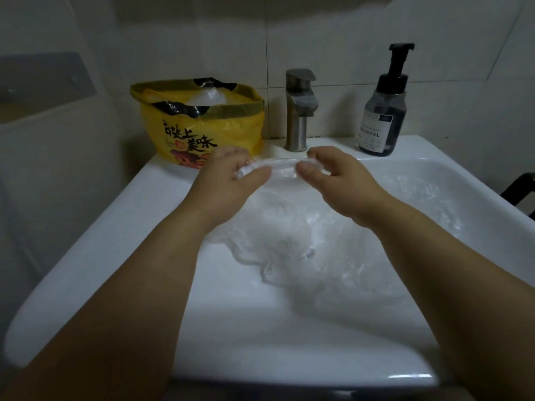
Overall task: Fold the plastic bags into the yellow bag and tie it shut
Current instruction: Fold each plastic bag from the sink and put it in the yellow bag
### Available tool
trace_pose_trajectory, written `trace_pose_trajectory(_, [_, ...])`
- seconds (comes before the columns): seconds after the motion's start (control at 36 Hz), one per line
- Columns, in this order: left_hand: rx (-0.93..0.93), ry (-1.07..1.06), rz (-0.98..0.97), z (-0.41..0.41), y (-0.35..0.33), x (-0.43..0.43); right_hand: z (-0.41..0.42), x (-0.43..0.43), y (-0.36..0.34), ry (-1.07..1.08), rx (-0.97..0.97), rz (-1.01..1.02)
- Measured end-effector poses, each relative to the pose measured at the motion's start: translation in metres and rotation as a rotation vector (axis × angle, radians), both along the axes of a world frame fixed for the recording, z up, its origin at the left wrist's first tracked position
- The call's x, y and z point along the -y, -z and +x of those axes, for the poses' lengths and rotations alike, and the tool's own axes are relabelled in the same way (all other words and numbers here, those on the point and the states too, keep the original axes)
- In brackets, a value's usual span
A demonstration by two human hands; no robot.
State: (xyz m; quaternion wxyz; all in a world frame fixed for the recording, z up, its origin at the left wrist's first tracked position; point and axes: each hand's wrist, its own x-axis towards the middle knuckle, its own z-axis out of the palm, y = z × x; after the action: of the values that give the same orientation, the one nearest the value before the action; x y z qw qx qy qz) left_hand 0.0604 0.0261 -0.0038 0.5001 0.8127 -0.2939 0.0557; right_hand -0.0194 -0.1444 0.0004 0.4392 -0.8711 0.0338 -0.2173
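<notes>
Forearms (139,285) spanned sink (95,241); left hand (231,183) and right hand (335,178) pinched one clear bag (283,165). Yellow bag (185,131) stood part-filled, untied.

Too small to read: bottle label (375,130). Cropped by right edge: dark object (518,190). Blurred: clear bags (304,241).

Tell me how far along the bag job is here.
Partly done. The yellow bag stands open on the sink rim with clear plastic already inside. In hand: the left hand and right hand pinch a clear bag stretched between them over the basin. Left: more crumpled plastic lies in the basin, and the yellow bag's mouth is untied.
</notes>
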Motion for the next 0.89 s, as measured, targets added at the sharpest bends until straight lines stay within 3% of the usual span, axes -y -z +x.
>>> trace_pose_trajectory(0.06, [-0.107, 0.060, -0.044, -0.002, -0.002, 0.000, 0.000, -0.002, -0.002, -0.082, -0.066, 0.215])
trace_pose_trajectory(0.11, [-0.183, 0.105, -0.099, -0.006, -0.005, 0.000, -0.001, -0.003, -0.003, -0.128, -0.076, 0.299])
trace_pose_trajectory(0.47, [-0.579, 0.189, -0.229, -0.005, -0.009, 0.000, -0.006, 0.004, -0.008, -0.170, -0.132, 0.241])
trace_pose_trajectory(0.64, [-0.578, 0.284, -0.251, -0.009, -0.012, 0.001, -0.005, -0.001, -0.011, -0.205, -0.125, 0.360])
trace_pose_trajectory(0.89, [-0.562, 0.252, -0.237, -0.014, -0.017, 0.001, -0.005, 0.000, -0.014, -0.221, -0.185, 0.460])
